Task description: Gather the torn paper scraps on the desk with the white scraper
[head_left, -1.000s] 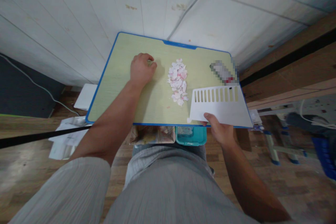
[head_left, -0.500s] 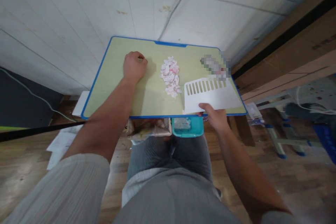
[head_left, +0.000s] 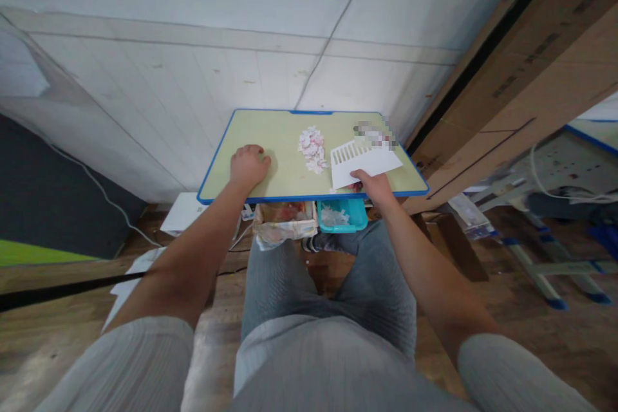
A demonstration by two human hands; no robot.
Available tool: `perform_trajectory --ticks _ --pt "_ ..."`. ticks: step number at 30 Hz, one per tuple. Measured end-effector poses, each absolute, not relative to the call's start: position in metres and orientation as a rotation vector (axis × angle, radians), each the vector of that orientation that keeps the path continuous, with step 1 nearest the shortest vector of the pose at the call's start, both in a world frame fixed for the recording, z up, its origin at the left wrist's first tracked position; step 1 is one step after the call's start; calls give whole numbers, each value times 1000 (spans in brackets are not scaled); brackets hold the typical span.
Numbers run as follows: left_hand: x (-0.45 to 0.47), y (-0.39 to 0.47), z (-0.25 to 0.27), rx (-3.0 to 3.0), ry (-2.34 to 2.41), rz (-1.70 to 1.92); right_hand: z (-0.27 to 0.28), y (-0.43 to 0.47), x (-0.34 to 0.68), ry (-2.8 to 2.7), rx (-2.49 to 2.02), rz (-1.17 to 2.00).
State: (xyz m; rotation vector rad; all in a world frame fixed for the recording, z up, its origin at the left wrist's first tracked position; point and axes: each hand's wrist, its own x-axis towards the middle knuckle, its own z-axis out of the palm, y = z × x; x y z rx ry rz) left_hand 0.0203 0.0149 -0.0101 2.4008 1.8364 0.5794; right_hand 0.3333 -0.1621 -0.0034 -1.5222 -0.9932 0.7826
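A thin white card (head_left: 364, 166) with a row of long slots is pinched in my right hand (head_left: 376, 187), the thumb on top and the fingers underneath. It lies over the right front part of a pale green table (head_left: 284, 125) with a blue rim. My left hand (head_left: 250, 166) rests on the left part of the tabletop with nothing visible in it, its fingers loosely bent and the thumb apart. Between the hands is a loose heap of small white and pinkish paper-like pieces (head_left: 313, 148). A blurred-out object (head_left: 374, 134) lies behind the card.
Below the table's front edge are a lined bin (head_left: 284, 228) and a turquoise tub (head_left: 360, 215) with whitish scraps. Large cardboard (head_left: 483, 77) stands close on the right. A white wall (head_left: 193, 77) with a cable rises behind. A dark strap crosses my left forearm.
The view has tilted up, so the table looks smaller and lower. My left hand has settled lower, its fingers less tucked in. My right hand still holds the card.
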Motion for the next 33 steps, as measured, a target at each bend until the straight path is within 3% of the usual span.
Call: perform_trajectory --ticks 33 --pt "23 21 10 2489 1916 412 -16 -130 328 -928 -1454 711"
